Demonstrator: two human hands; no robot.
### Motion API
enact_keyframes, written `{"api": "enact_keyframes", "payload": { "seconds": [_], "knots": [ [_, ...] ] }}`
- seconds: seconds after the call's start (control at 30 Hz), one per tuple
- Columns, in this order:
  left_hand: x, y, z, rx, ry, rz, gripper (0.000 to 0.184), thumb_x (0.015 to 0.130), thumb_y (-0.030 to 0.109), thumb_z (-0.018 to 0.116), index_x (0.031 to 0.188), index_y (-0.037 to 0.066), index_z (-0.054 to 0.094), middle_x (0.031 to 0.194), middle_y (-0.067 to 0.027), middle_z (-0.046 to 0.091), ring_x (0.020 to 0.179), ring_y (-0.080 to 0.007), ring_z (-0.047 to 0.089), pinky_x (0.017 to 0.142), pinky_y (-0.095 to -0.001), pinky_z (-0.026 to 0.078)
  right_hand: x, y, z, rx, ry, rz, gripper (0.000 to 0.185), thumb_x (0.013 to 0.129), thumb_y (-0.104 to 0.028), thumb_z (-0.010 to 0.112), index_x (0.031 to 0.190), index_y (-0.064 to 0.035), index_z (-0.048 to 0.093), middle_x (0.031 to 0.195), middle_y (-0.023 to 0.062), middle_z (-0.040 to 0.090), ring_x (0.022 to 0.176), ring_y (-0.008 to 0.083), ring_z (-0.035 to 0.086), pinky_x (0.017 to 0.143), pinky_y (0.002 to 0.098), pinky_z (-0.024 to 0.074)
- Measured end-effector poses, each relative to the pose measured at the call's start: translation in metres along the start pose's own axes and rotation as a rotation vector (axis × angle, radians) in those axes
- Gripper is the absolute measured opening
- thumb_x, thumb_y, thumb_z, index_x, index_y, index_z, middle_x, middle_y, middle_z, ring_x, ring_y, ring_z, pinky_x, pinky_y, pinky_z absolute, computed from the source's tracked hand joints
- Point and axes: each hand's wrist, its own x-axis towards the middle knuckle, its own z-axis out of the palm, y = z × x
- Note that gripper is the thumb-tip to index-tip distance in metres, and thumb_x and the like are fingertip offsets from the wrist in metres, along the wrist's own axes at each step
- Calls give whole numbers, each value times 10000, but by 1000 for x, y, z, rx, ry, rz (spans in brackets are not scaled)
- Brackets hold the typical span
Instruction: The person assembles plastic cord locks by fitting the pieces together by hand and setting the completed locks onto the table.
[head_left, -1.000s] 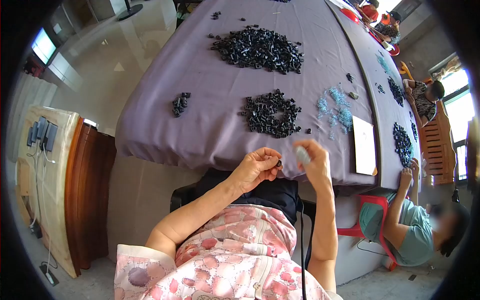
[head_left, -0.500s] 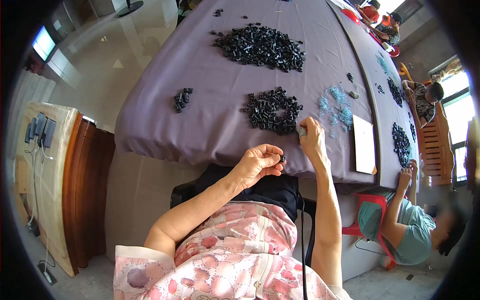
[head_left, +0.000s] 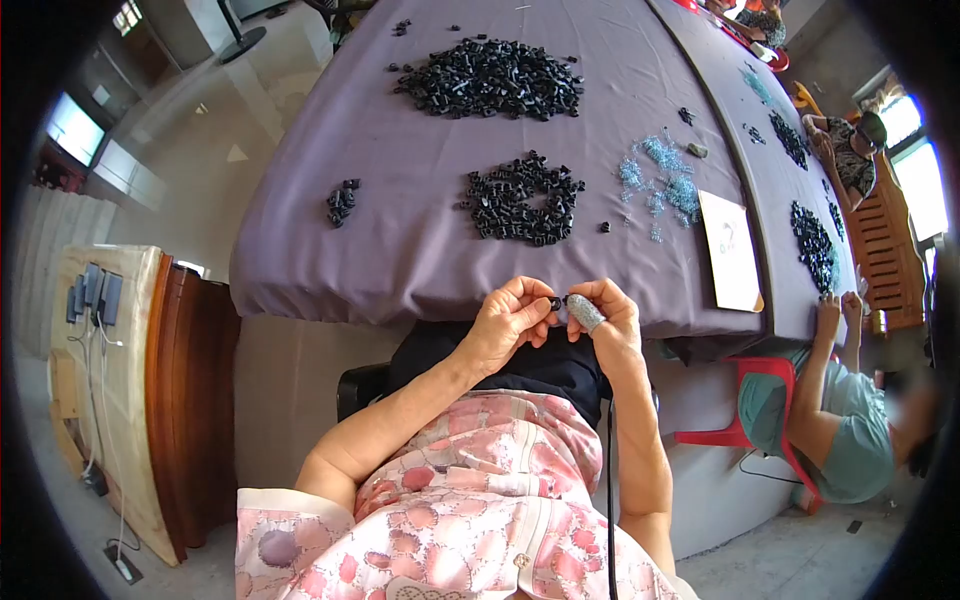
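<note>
While both your hands meet over your lap at the tabletop's near edge, the items stand as follows.

Left hand: thumb and forefinger pinched on one small black piece, held just off the fabric edge. Right hand: thumb and fingers drawn narrow, just beside that piece; one digit bears a grey covering. Whether your right fingertips grip a part of their own, you cannot tell from this view.

Tabletop: purple-grey cloth covering, creased. Directly ahead of your hands, one ring-shaped pile of black pieces, with a bare patch inside. To its right, one lone black piece. Farther right, a spread of clear blue bits, near a white card lying flat. Beyond the blue bits, a stone-like lump. Left of the ring, one small cluster; behind it all, one larger heap, likewise black.

To your right: a co-worker in a teal shirt, seated on a red chair, hands near another black pile. To your left: one wooden cabinet, pale-topped.
</note>
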Motion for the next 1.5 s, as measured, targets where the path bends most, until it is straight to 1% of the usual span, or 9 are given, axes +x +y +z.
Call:
{"api": "enact_keyframes", "payload": {
  "seconds": [0.27, 0.37, 0.47, 0.67, 0.9, 1.03, 1.23, 1.33, 1.5],
  "knots": [
    [-2, 1, 3, 51, 0, 16, 111, 905, 99, 515, 1009, 74, 486, 790, -33, 566, 641, -83, 539, 551, -218, 437, -1, 1, -1, 83, -54, 32, 92, 812, 64, 512, 860, 9, 568, 703, 62, 606, 581, 89, 546, 526, 225, 457],
    [-2, 2, 4, 92, 12, 32, 102, 906, 90, 508, 1002, 69, 483, 791, -36, 567, 640, -83, 541, 551, -216, 447, -2, 3, 1, 100, -85, 14, 27, 848, -27, 547, 854, -1, 556, 724, 78, 613, 559, 85, 531, 506, 200, 417],
    [-3, 5, 4, 199, 15, 73, 91, 901, 73, 508, 989, 61, 485, 787, -42, 574, 627, -82, 544, 540, -213, 455, -2, 2, 1, 117, -84, 53, 65, 818, 44, 528, 863, 12, 562, 725, 77, 619, 590, 93, 552, 540, 226, 460],
    [-1, 8, 1, 322, -34, 120, 67, 886, 42, 521, 947, 47, 492, 757, -50, 585, 594, -77, 539, 508, -212, 455, -1, 4, -1, 150, -104, 72, 54, 818, 40, 539, 855, 9, 563, 717, 70, 616, 591, 91, 551, 535, 225, 457],
    [2, 2, -6, 389, -61, 151, 28, 883, 42, 527, 905, 52, 513, 740, -40, 586, 583, -65, 530, 495, -202, 448, 0, 11, -1, 14, -102, 10, 49, 805, 49, 556, 821, 3, 564, 697, 50, 605, 572, 81, 544, 513, 221, 456],
    [2, 2, -9, 394, -57, 104, 21, 885, 56, 534, 901, 53, 522, 715, -31, 585, 567, -55, 520, 481, -187, 431, 1, 12, -4, 236, -233, 78, 45, 794, 29, 573, 775, -1, 545, 713, 70, 594, 561, 93, 526, 481, 229, 428],
    [0, 9, -8, 447, -77, 87, 29, 886, 68, 539, 883, 60, 511, 681, -21, 567, 527, -42, 484, 444, -178, 386, 0, 15, -1, 253, -196, 77, 73, 779, 11, 601, 756, -7, 535, 692, 71, 576, 537, 102, 516, 462, 228, 414],
    [-2, 13, -7, 438, -98, 77, 36, 886, 70, 539, 875, 64, 505, 675, -19, 560, 518, -37, 464, 437, -178, 372, 0, 21, -2, 434, -253, 81, 89, 774, -2, 625, 758, -9, 538, 682, 73, 572, 509, 109, 516, 443, 235, 410],
    [-5, 12, -2, 562, -76, 183, 44, 882, 61, 544, 862, 66, 505, 669, -6, 550, 518, -28, 449, 434, -172, 363, -1, 22, 3, 440, -187, 109, 107, 773, -25, 648, 757, -9, 544, 667, 78, 565, 483, 108, 523, 411, 228, 409]
  ]
}}
